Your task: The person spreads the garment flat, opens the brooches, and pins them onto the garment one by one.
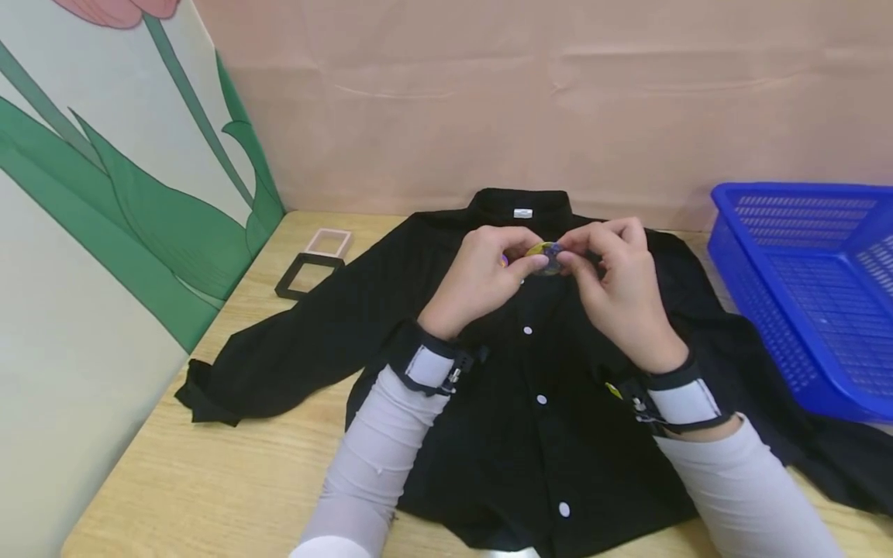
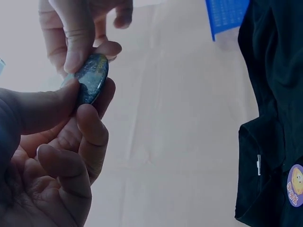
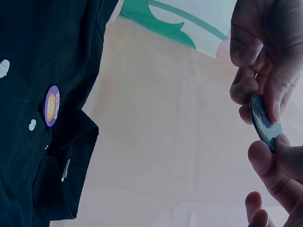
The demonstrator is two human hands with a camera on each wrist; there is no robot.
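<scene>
A round, glossy blue-and-yellow pin badge (image 1: 549,253) is held up over the upper front of a black button-up shirt (image 1: 460,442). My left hand (image 1: 481,271) pinches its left edge between thumb and fingers, and my right hand (image 1: 617,287) pinches the right edge. In the left wrist view the badge (image 2: 93,79) is tilted, with both thumbs on it. A second badge, purple with a yellow figure (image 3: 51,106), sits on the shirt near the collar; my left hand mostly hides it in the head view. The shirt lies front up, sleeves spread.
A blue plastic basket (image 1: 760,291) stands at the right, beside one sleeve. Black (image 1: 287,284) and pink (image 1: 347,246) square frames lie at the table's back left. A small yellow item (image 1: 613,390) shows on the shirt near my right wristband. A pink backdrop (image 1: 418,116) rises behind the table.
</scene>
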